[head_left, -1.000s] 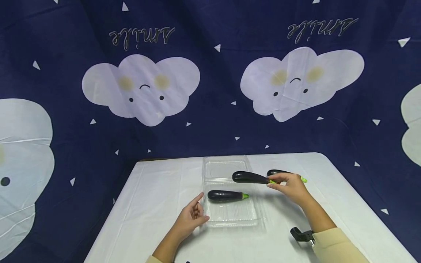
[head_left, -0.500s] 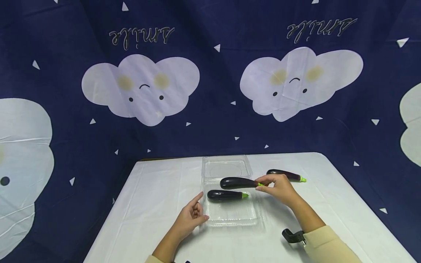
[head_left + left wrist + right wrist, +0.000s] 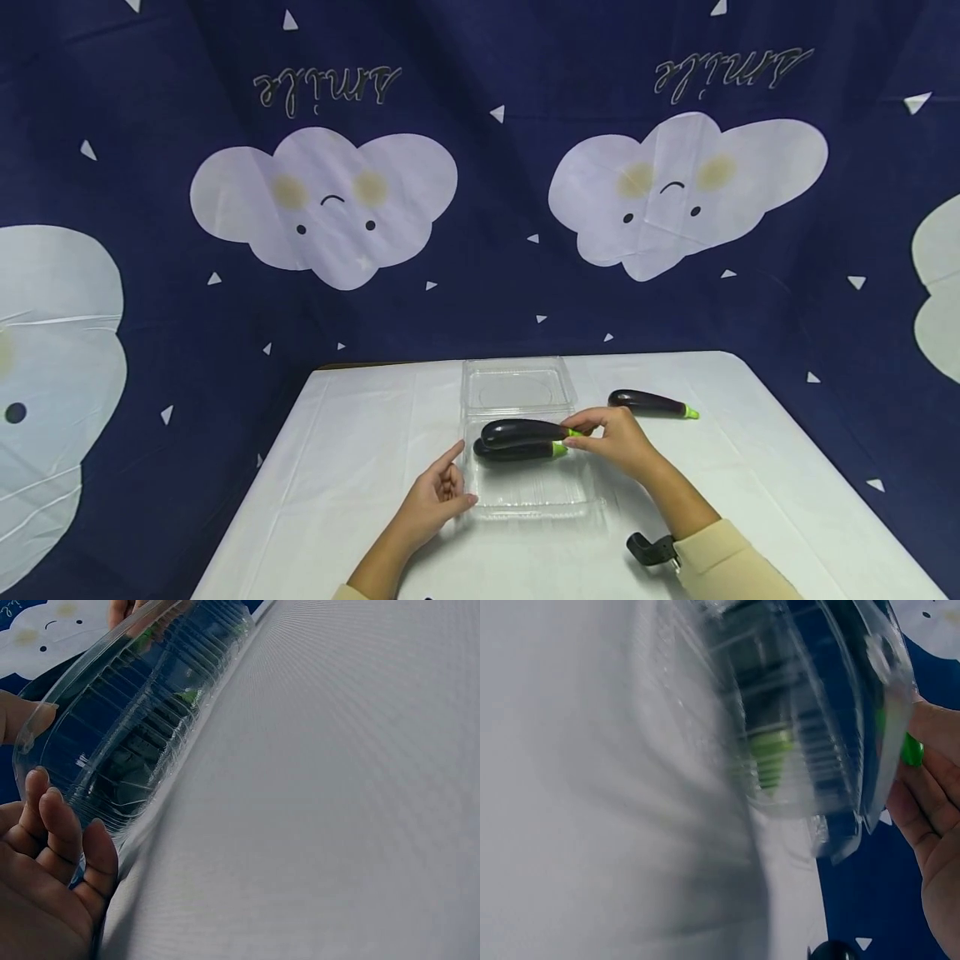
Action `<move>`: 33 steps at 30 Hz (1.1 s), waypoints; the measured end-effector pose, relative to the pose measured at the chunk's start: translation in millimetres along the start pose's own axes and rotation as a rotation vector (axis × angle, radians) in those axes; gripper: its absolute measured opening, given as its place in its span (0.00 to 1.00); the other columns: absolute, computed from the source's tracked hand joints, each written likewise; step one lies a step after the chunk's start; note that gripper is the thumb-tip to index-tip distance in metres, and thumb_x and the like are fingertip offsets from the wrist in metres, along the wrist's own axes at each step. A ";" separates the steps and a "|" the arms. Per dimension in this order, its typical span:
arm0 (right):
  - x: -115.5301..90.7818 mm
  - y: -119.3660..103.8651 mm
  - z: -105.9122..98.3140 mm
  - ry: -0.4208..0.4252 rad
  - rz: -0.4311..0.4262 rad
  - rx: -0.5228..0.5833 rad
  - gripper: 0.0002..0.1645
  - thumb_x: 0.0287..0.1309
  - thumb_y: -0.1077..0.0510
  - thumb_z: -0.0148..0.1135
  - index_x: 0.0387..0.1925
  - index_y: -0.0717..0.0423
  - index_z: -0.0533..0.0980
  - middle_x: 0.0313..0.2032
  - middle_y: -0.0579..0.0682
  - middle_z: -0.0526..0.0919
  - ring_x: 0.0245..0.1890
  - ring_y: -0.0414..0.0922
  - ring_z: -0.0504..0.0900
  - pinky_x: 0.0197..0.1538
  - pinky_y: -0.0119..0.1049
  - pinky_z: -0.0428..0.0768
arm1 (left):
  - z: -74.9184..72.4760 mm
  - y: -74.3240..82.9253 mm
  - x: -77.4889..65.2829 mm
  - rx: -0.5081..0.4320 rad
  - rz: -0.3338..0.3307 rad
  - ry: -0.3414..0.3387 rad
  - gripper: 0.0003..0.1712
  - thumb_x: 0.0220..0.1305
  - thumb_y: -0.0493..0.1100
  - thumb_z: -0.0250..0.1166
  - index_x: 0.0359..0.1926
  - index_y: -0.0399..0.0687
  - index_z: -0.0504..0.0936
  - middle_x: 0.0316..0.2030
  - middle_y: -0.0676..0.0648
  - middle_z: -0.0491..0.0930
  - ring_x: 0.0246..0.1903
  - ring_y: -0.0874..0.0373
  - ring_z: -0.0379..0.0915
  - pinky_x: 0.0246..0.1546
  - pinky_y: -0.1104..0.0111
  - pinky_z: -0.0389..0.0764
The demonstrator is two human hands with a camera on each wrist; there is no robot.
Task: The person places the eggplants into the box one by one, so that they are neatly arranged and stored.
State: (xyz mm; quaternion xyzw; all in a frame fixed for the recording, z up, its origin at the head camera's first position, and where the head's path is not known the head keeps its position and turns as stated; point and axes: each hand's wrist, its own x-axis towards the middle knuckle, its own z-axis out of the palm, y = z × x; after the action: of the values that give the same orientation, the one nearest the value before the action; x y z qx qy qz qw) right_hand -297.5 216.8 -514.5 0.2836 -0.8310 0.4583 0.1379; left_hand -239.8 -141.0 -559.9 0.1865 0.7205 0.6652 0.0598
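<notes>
My right hand (image 3: 618,446) pinches a dark eggplant (image 3: 521,432) by its green stem end, holding it over the lower part of a clear plastic clamshell container (image 3: 532,492). Beneath it, another eggplant (image 3: 513,453) lies inside the container, partly covered by the held one in the head view. My left hand (image 3: 429,507) rests at the container's left edge, with index finger and thumb extended along that side. The left wrist view shows its fingertips (image 3: 56,799) right at the ribbed wall. In the right wrist view, a green stem tip (image 3: 913,750) shows between the right fingers.
A third eggplant (image 3: 648,403) lies on the white-covered table (image 3: 337,467) at the back right. The container's lid (image 3: 517,387) is folded back, away from me. Behind the table hangs a dark blue cloth (image 3: 495,308) with cloud prints.
My right hand has carried its eggplant left and toward me, from beside the third eggplant to over the one in the container. The left hand has stayed put.
</notes>
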 end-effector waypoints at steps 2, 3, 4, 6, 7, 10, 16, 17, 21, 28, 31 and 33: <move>1.1 -1.0 2.4 -0.008 -0.010 0.002 0.16 0.48 0.65 0.84 0.41 0.53 0.90 0.32 0.36 0.89 0.31 0.39 0.85 0.37 0.53 0.84 | -0.3 -0.5 0.4 -0.003 0.002 -0.003 0.53 0.59 0.29 0.75 0.81 0.33 0.56 0.33 0.45 0.75 0.28 0.61 0.69 0.28 0.75 0.73; 1.5 -0.9 3.5 -0.011 -0.016 0.001 0.16 0.48 0.66 0.84 0.41 0.54 0.90 0.32 0.37 0.89 0.31 0.39 0.85 0.37 0.51 0.84 | -0.3 -0.7 0.6 -0.003 0.002 -0.002 0.54 0.59 0.29 0.75 0.81 0.33 0.56 0.33 0.45 0.75 0.28 0.61 0.69 0.28 0.75 0.73; 2.0 -0.8 4.8 -0.017 -0.023 0.000 0.16 0.48 0.66 0.84 0.40 0.54 0.90 0.31 0.37 0.89 0.31 0.39 0.85 0.36 0.50 0.84 | -0.4 -1.0 0.3 -0.001 0.003 -0.001 0.53 0.59 0.30 0.75 0.81 0.33 0.56 0.33 0.46 0.75 0.27 0.61 0.69 0.28 0.75 0.74; 2.4 -1.2 6.6 -0.027 -0.029 -0.001 0.16 0.48 0.67 0.83 0.40 0.55 0.90 0.31 0.37 0.89 0.30 0.38 0.85 0.35 0.47 0.84 | -0.3 -1.4 0.3 0.004 0.006 0.001 0.53 0.59 0.30 0.75 0.81 0.33 0.56 0.33 0.46 0.75 0.27 0.61 0.69 0.28 0.75 0.74; 2.4 -1.3 7.1 -0.031 -0.031 -0.002 0.16 0.48 0.67 0.83 0.40 0.55 0.90 0.31 0.37 0.89 0.30 0.38 0.85 0.34 0.46 0.84 | -0.1 -1.5 0.4 0.006 0.007 0.002 0.53 0.59 0.30 0.75 0.81 0.33 0.57 0.33 0.46 0.75 0.27 0.61 0.69 0.28 0.75 0.74; 2.2 -2.1 7.9 -0.045 -0.033 -0.004 0.15 0.48 0.65 0.84 0.40 0.56 0.90 0.31 0.36 0.88 0.29 0.38 0.85 0.32 0.43 0.83 | 0.2 -1.9 0.8 0.010 0.009 0.005 0.53 0.59 0.31 0.75 0.81 0.34 0.57 0.33 0.47 0.76 0.27 0.61 0.69 0.27 0.75 0.74; 0.0 -1.8 9.9 -0.060 -0.028 -0.008 0.14 0.49 0.62 0.84 0.40 0.53 0.90 0.30 0.34 0.88 0.29 0.37 0.85 0.32 0.43 0.83 | -0.2 -2.3 0.3 -0.009 0.016 -0.008 0.53 0.59 0.30 0.75 0.81 0.33 0.56 0.33 0.46 0.75 0.27 0.61 0.69 0.28 0.75 0.73; -0.2 -1.6 10.3 -0.063 -0.030 -0.008 0.14 0.49 0.62 0.84 0.40 0.53 0.90 0.31 0.34 0.88 0.29 0.37 0.85 0.32 0.43 0.83 | -0.4 -2.6 0.3 -0.010 0.018 -0.013 0.53 0.59 0.29 0.75 0.81 0.33 0.56 0.33 0.45 0.75 0.27 0.61 0.69 0.28 0.75 0.73; 0.3 -1.8 11.8 -0.085 -0.047 -0.013 0.14 0.50 0.61 0.84 0.41 0.52 0.90 0.31 0.34 0.88 0.29 0.37 0.85 0.32 0.43 0.83 | -1.3 -2.8 -0.3 -0.013 0.027 -0.021 0.53 0.60 0.29 0.74 0.81 0.32 0.55 0.33 0.45 0.75 0.27 0.61 0.69 0.28 0.75 0.73; -1.0 3.3 18.4 -0.132 -0.130 -0.053 0.14 0.50 0.61 0.84 0.40 0.55 0.90 0.32 0.37 0.89 0.29 0.34 0.83 0.31 0.39 0.83 | -1.2 -4.5 0.3 0.004 0.044 -0.023 0.53 0.60 0.30 0.75 0.80 0.31 0.56 0.32 0.46 0.75 0.27 0.62 0.69 0.28 0.75 0.73; -0.7 3.3 21.0 -0.144 -0.179 -0.075 0.14 0.49 0.63 0.84 0.40 0.57 0.90 0.32 0.40 0.89 0.30 0.34 0.83 0.31 0.42 0.84 | -1.2 -5.0 0.5 0.007 0.048 -0.019 0.53 0.59 0.30 0.75 0.80 0.31 0.56 0.32 0.46 0.75 0.27 0.62 0.69 0.28 0.75 0.73; -0.6 2.5 22.3 -0.154 -0.189 -0.090 0.15 0.48 0.64 0.83 0.40 0.57 0.90 0.33 0.40 0.90 0.30 0.33 0.83 0.32 0.43 0.85 | -1.3 -5.2 0.7 0.008 0.050 -0.015 0.53 0.59 0.30 0.75 0.80 0.30 0.57 0.32 0.46 0.75 0.27 0.62 0.69 0.28 0.75 0.73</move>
State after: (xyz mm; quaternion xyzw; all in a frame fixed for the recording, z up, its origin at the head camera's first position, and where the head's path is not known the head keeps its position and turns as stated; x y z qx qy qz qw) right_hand -297.8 199.3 -528.6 0.3883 -0.8284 0.3827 0.1287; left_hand -241.9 -142.2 -564.7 0.2097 0.7178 0.6622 0.0481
